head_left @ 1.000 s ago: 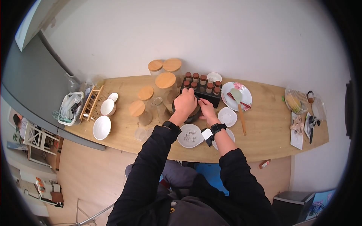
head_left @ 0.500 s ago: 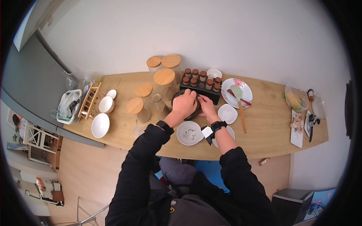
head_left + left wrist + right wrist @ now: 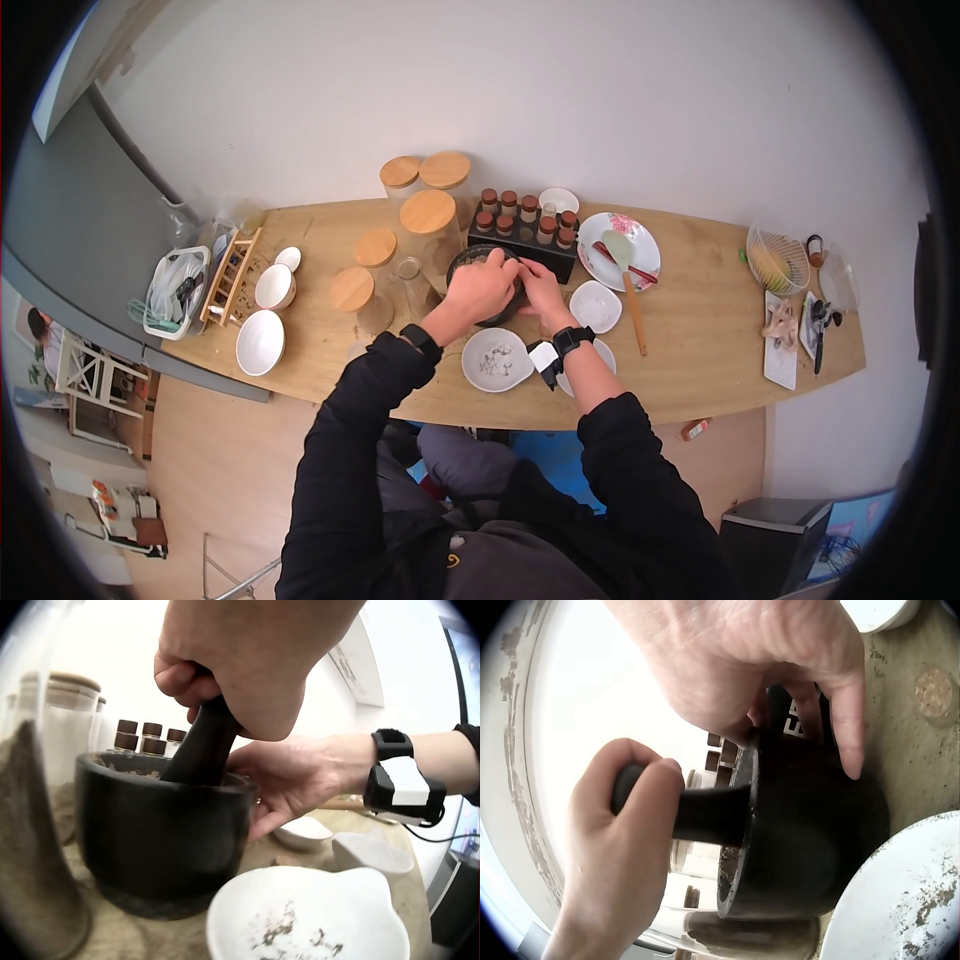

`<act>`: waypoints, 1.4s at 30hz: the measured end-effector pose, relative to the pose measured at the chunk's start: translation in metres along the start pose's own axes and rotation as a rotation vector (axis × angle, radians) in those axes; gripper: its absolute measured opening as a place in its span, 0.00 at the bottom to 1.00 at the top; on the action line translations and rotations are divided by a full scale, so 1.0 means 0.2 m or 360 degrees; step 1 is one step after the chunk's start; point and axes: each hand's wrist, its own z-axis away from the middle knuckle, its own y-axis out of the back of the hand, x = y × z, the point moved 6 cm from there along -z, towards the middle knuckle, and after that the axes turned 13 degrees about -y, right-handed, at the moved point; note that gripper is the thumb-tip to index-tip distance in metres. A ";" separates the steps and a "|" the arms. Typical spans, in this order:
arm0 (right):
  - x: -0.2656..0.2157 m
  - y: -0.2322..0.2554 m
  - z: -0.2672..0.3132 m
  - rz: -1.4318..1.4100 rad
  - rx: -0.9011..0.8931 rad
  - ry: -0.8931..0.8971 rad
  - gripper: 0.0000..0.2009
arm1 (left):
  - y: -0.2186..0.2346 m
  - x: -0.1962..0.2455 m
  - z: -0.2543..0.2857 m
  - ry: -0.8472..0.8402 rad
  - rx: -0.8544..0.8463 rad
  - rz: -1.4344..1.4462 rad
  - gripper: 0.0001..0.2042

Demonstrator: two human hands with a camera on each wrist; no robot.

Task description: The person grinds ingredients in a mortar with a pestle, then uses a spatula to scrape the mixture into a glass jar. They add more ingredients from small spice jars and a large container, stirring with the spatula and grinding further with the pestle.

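Observation:
The left hand [image 3: 240,664] is wrapped round the top of a black pestle [image 3: 206,742], which leans inside a dark stone mortar [image 3: 157,825]. Brownish bits show within the mortar's rim. In the right wrist view the right hand [image 3: 772,660] holds the far side of the mortar [image 3: 810,832], fingers down its outer wall and the thumb by the rim. The pestle [image 3: 712,815] comes out of the mortar into the left fist [image 3: 622,840]. A white bowl [image 3: 497,360] with dark and pale residue stands just in front.
Glass jars with wooden lids [image 3: 428,212] stand left of the mortar, a rack of spice bottles [image 3: 525,238] behind it. To the right are a small white dish [image 3: 596,306] and a floral plate [image 3: 640,250] with a spatula [image 3: 636,315]. White bowls [image 3: 260,343] sit far left.
The left hand, gripping the pestle, has shifted slightly relative to the mortar, and its forearm lies further left. The right hand keeps its place at the mortar. The head view has shifted a little.

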 end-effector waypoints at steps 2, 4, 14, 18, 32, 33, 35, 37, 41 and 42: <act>0.00 0.00 0.00 -0.0004 0.0009 -0.0003 0.20 | 0.00 -0.06 0.03 0.0067 -0.0022 -0.0049 0.08; -0.01 0.00 0.02 0.0008 0.0025 0.0004 0.20 | -0.01 -0.15 0.01 0.0146 0.0007 -0.0149 0.08; 0.00 0.00 0.00 0.0003 -0.0024 -0.0005 0.20 | 0.00 0.03 0.03 0.0031 -0.0009 -0.0039 0.08; 0.00 0.00 0.01 0.0028 -0.0005 -0.0007 0.20 | -0.03 -0.18 0.00 0.0318 0.0062 -0.0072 0.08; -0.01 0.00 0.00 -0.0014 0.0026 0.0030 0.20 | 0.01 -0.15 0.06 0.0538 0.0104 0.0165 0.08; 0.00 0.00 0.00 -0.0019 0.0017 0.0018 0.20 | 0.01 -0.14 0.07 0.0551 0.0120 0.0164 0.08; -0.01 0.00 0.02 -0.0005 0.0026 0.0030 0.20 | 0.01 -0.12 0.09 0.0546 0.0135 0.0148 0.09; -0.01 0.00 0.02 0.0007 0.0016 0.0033 0.20 | 0.00 -0.08 0.10 0.0500 0.0126 0.0122 0.09; 0.01 0.00 0.01 0.0095 0.0049 -0.0032 0.20 | 0.04 -0.10 0.10 0.0738 0.0262 0.0136 0.09; 0.00 0.01 0.01 0.0129 0.0084 -0.0061 0.20 | 0.06 -0.12 0.11 0.0821 0.0300 0.0160 0.09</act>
